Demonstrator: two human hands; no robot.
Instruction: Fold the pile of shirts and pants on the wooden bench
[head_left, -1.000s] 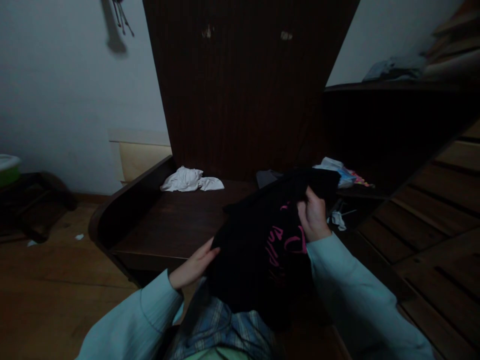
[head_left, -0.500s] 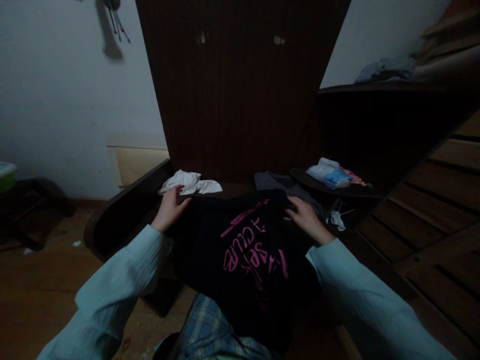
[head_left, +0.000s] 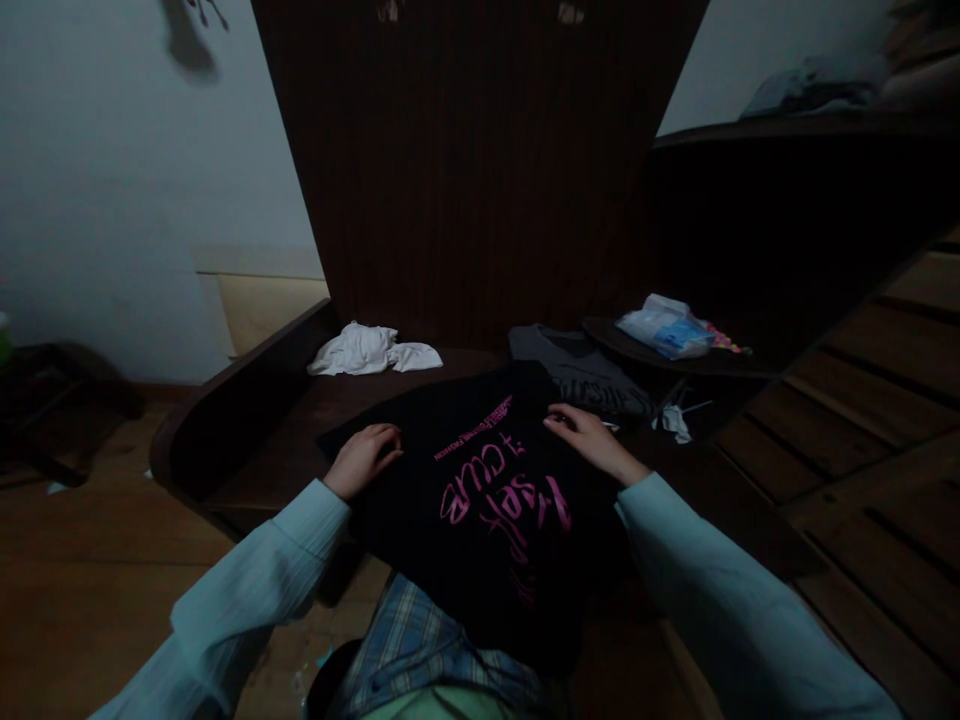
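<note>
A black T-shirt [head_left: 480,540] with pink lettering lies spread over the front of the dark wooden bench [head_left: 259,440] and hangs down over my lap. My left hand [head_left: 365,461] rests at the left part of the shirt, fingers bent and thumb apart, with no cloth visibly pinched. On the opposite side, my right hand [head_left: 592,440] is over the shirt near its upper right, its fingers curved and a small gap before the thumb. The undersides of both hands are hidden.
A crumpled white cloth [head_left: 367,350] lies at the bench's back left. Behind my right hand is a dark grey printed garment [head_left: 574,365]. A plastic packet [head_left: 667,328] sits on a small shelf to the right, beside a slatted wooden surface [head_left: 862,400].
The shirt's upper edge has come down onto the bench. Both hands have left that edge and moved inward and toward me over the cloth. My view has tilted downward.
</note>
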